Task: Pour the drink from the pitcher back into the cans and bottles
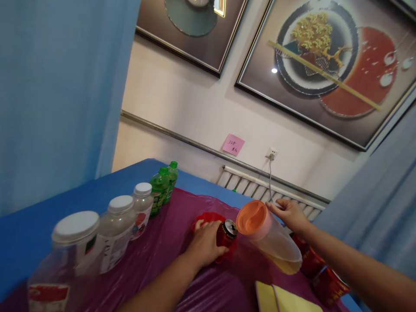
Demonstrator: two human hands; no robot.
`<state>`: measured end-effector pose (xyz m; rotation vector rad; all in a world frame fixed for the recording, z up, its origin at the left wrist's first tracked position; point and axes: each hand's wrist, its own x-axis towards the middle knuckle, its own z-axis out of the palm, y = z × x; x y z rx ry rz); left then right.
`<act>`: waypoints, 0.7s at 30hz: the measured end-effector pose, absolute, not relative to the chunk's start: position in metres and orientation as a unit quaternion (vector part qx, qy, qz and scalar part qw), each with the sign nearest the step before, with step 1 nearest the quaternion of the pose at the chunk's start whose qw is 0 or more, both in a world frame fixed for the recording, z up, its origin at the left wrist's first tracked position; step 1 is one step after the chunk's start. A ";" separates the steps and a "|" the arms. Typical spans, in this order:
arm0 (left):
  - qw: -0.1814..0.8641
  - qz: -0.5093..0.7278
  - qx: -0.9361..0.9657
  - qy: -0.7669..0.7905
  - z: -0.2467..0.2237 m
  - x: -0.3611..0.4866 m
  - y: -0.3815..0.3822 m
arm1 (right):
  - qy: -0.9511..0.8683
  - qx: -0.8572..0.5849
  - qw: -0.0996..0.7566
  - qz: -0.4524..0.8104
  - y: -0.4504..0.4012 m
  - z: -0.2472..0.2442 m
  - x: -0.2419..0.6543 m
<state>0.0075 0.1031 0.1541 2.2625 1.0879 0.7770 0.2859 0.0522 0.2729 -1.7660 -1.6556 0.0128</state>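
My left hand (pixel 204 245) is closed around an opened dark red drink can (pixel 226 236), thumb on the near side. The can stands upright over a red scallop-edged dish (pixel 208 216), partly hidden by my hand. My right hand (pixel 290 214) grips the handle of a clear plastic pitcher (pixel 276 247) with an orange lid (pixel 253 218). Tilted to the left, the pitcher has its lid end close beside the can's top. A yellowish liquid lies in its lower end. I cannot make out any stream between the two.
Clear jars with white lids (pixel 121 203) and green bottles (pixel 159 190) line the left side. Several red cans (pixel 329 286) are at the right, near a folded yellow cloth (pixel 282 299). Purple plastic sheeting (pixel 159 260) covers the blue table (pixel 130 173). A radiator (pixel 240 182) runs along the wall.
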 end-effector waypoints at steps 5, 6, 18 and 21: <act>0.256 0.287 0.834 0.397 0.154 0.007 0.102 | -0.640 -0.682 0.354 0.001 0.052 0.274 0.285; 0.255 0.288 0.834 0.396 0.154 0.007 0.102 | -0.638 -0.683 0.355 0.003 0.052 0.274 0.284; 0.257 0.285 0.831 0.402 0.154 0.007 0.104 | -0.631 -0.676 0.380 0.025 0.053 0.264 0.286; 0.255 0.284 0.828 0.411 0.153 0.008 0.105 | -0.608 -0.674 0.418 0.038 0.052 0.255 0.290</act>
